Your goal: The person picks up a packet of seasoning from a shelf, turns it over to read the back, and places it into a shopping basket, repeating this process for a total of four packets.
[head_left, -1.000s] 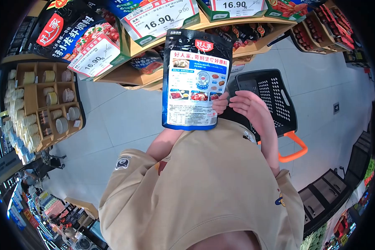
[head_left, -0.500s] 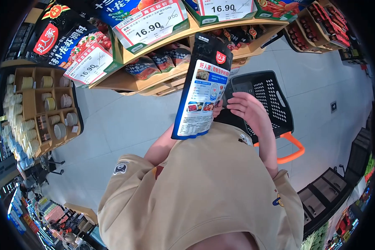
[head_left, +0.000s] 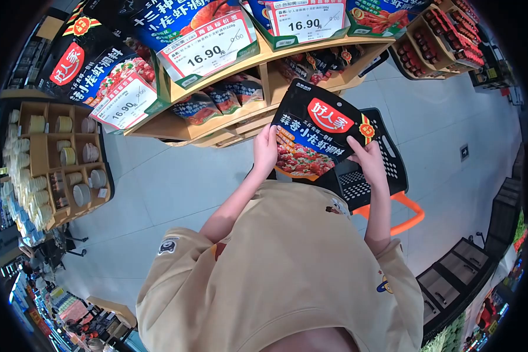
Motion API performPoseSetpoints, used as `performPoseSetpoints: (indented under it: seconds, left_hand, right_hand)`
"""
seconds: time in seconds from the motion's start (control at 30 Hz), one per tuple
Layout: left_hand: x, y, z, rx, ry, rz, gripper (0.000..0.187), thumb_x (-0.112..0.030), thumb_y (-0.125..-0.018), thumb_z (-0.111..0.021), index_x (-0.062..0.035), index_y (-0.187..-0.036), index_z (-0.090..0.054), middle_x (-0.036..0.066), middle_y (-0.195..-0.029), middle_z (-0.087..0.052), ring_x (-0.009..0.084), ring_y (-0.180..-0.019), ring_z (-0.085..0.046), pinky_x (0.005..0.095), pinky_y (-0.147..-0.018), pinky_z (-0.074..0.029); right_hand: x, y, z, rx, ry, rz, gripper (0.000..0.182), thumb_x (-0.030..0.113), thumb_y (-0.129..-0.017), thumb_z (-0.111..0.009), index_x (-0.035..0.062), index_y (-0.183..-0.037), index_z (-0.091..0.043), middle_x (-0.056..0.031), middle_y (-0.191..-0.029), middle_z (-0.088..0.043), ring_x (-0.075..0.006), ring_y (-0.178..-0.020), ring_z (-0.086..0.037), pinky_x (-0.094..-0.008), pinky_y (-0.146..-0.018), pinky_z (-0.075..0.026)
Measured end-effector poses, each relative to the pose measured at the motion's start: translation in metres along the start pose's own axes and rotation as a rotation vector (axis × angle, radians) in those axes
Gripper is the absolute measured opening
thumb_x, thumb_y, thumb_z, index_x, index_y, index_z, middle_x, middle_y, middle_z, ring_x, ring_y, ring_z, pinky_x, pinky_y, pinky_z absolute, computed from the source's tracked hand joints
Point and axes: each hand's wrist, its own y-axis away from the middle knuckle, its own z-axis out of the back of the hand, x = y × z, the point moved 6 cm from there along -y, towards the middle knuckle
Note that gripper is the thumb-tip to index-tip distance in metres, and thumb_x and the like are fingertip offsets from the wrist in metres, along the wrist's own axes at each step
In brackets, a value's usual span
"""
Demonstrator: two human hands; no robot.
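A black and blue pouch of crayfish seasoning [head_left: 314, 132] is held up in front of my chest, its printed front with the red logo turned toward me. My left hand [head_left: 265, 149] grips its left edge, thumb on the front. On its right edge my right hand [head_left: 368, 158] pinches it, with the thumb on the front and the other fingers partly hidden behind. The pouch tilts a little, its top leaning away toward the shelf. Behind and to the right of it is a black shopping basket [head_left: 396, 152] with an orange handle [head_left: 413, 214], partly covered by the pouch and my right arm.
A curved wooden shelf [head_left: 217, 73] ahead carries seasoning pouches [head_left: 202, 108] under large price cards [head_left: 208, 50]. Left stands a rack of bowls [head_left: 70, 155]. Another shelf with red packages [head_left: 434, 44] is at the upper right. Dark cabinets [head_left: 457, 276] stand lower right.
The pouch has been turned from its white-labelled back to its front and moved slightly right. My right hand, off the pouch before, now grips it; my left hand has come into view on its left edge.
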Motion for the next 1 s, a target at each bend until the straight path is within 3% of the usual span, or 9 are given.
performPoseSetpoints:
  seconds: [0.13,0.23,0.3,0.47,0.57,0.63,0.73,0.97,1.0]
  left_hand:
    - [0.011,-0.001,-0.003,0.167,-0.201,0.028,0.022,-0.014,-0.083,-0.041,0.0013,-0.097,-0.048,0.017,-0.077,-0.057,0.0293,-0.072,-0.055,0.0341,-0.065,-0.041]
    - [0.040,-0.002,0.004,0.143,-0.316,-0.117,0.027,-0.013,-0.079,-0.044,-0.0029,-0.104,-0.043,0.017,-0.082,-0.057,0.0306,-0.077,-0.054,0.0376,-0.068,-0.041]
    - [0.071,-0.001,0.021,0.225,-0.412,0.148,0.027,-0.016,-0.081,-0.046,-0.0036,-0.105,-0.044,0.015,-0.082,-0.056,0.0247,-0.076,-0.055,0.0323,-0.070,-0.042]
    - [0.187,0.029,0.098,0.188,-0.634,0.332,0.023,-0.020,-0.079,-0.043,-0.0038,-0.092,-0.053,0.016,-0.075,-0.060,0.0258,-0.075,-0.059,0.0332,-0.068,-0.044]
    - [0.266,0.079,0.160,0.144,-0.702,0.596,0.029,-0.025,-0.075,-0.043,-0.0030,-0.088,-0.057,0.022,-0.088,-0.057,0.0353,-0.088,-0.053,0.0390,-0.076,-0.042]
    - [0.324,0.125,0.197,0.102,-0.586,0.745,0.030,-0.020,-0.071,-0.042,0.0057,-0.082,-0.054,0.023,-0.074,-0.058,0.0325,-0.070,-0.059,0.0378,-0.069,-0.045]
    - [0.294,0.190,0.216,-0.027,-0.363,1.119,0.025,-0.011,-0.071,-0.039,0.0069,-0.082,-0.052,0.020,-0.067,-0.059,0.0250,-0.052,-0.059,0.0326,-0.045,-0.046]
    - [0.300,0.230,0.216,-0.139,-0.186,1.187,0.028,-0.014,-0.075,-0.042,0.0054,-0.095,-0.047,0.017,-0.075,-0.060,0.0219,-0.052,-0.056,0.0278,-0.037,-0.039]
    - [0.289,0.225,0.211,-0.157,-0.163,1.158,0.029,-0.015,-0.075,-0.043,0.0040,-0.096,-0.048,0.016,-0.075,-0.060,0.0210,-0.052,-0.056,0.0274,-0.037,-0.038]
  right_hand:
    - [-0.011,-0.013,-0.003,-0.024,0.111,0.156,0.023,0.022,-0.079,-0.054,-0.0008,-0.078,-0.058,0.0013,-0.059,-0.053,-0.0021,-0.049,-0.044,-0.0176,-0.043,-0.037]
    - [-0.014,-0.014,-0.025,-0.060,0.410,0.284,0.021,0.015,-0.079,-0.051,-0.0030,-0.089,-0.057,-0.0163,-0.067,-0.058,-0.0240,-0.059,-0.056,-0.0285,-0.055,-0.043]
    - [-0.028,-0.023,-0.036,-0.052,0.426,0.330,0.019,0.010,-0.078,-0.049,-0.0016,-0.090,-0.057,-0.0212,-0.075,-0.056,-0.0346,-0.073,-0.055,-0.0318,-0.063,-0.043]
    - [-0.030,-0.056,-0.033,-0.125,0.598,0.386,0.019,0.012,-0.077,-0.050,0.0006,-0.089,-0.058,-0.0214,-0.075,-0.055,-0.0343,-0.074,-0.055,-0.0363,-0.064,-0.043]
    - [-0.019,-0.082,-0.028,-0.182,0.589,0.365,0.019,0.015,-0.078,-0.050,0.0000,-0.086,-0.057,-0.0232,-0.072,-0.053,-0.0376,-0.072,-0.052,-0.0383,-0.061,-0.042]
    - [-0.008,-0.097,-0.034,-0.166,0.541,0.369,0.021,0.016,-0.079,-0.050,-0.0019,-0.087,-0.056,-0.0234,-0.072,-0.054,-0.0374,-0.074,-0.053,-0.0365,-0.062,-0.041]
    - [0.007,-0.121,-0.055,-0.131,0.428,0.462,0.022,0.016,-0.079,-0.051,-0.0038,-0.088,-0.054,-0.0228,-0.073,-0.054,-0.0364,-0.073,-0.054,-0.0340,-0.062,-0.041]
    - [-0.005,-0.207,-0.117,-0.060,0.069,0.652,0.021,0.015,-0.079,-0.052,-0.0013,-0.091,-0.056,-0.0194,-0.071,-0.056,-0.0241,-0.059,-0.052,-0.0281,-0.059,-0.040]
    - [-0.011,-0.220,-0.124,-0.032,0.145,0.640,0.022,0.015,-0.079,-0.052,-0.0029,-0.091,-0.056,-0.0130,-0.072,-0.057,-0.0142,-0.064,-0.048,-0.0257,-0.061,-0.040]
